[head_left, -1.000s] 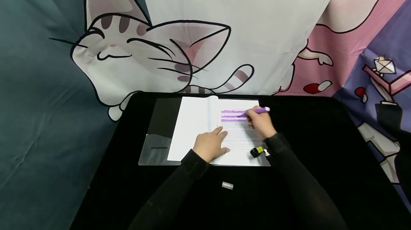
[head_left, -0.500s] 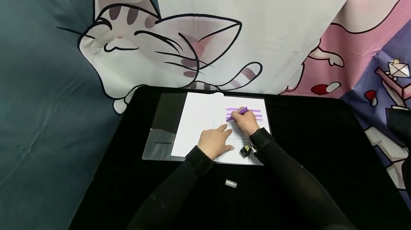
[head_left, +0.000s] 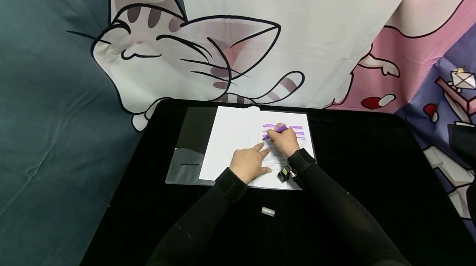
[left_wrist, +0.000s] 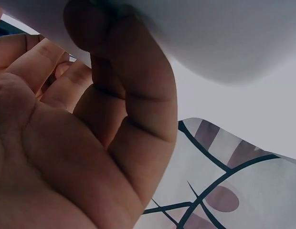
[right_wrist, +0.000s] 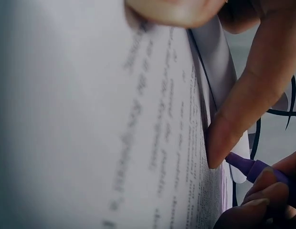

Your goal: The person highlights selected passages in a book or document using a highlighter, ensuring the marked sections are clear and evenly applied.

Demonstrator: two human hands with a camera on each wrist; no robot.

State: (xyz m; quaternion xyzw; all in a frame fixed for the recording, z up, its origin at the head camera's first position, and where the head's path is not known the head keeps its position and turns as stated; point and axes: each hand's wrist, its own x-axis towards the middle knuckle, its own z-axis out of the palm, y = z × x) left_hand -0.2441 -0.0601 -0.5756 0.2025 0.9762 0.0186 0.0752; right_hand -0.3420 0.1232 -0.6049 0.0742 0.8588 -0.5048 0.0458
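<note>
My right hand (head_left: 285, 140) pinches a purple highlighter (head_left: 281, 128), its tip at the left margin of the printed page (head_left: 277, 159). Several purple strokes run across the upper lines of that page. In the right wrist view the highlighter (right_wrist: 255, 171) slants down to the paper, beside a finger of the other hand. My left hand (head_left: 247, 165) rests with spread fingers on the page's lower left part, near the fold. In the left wrist view its fingers (left_wrist: 148, 90) bend gently, fingertips against the paper. The blank left page (head_left: 227, 142) lies folded over beside it.
A clear and dark folder (head_left: 187, 134) lies under the pages on a black-covered table (head_left: 141, 200). Near the front lies a small silvery cylinder (head_left: 268, 211). A camera (head_left: 284, 174) hangs from the right wrist over the page. A cartoon-cat curtain (head_left: 160, 63) stands behind.
My right hand has moved left across the page with the highlighter, from mid-line to the left margin and slightly lower. My left hand stays on the paper. The head view has shifted slightly.
</note>
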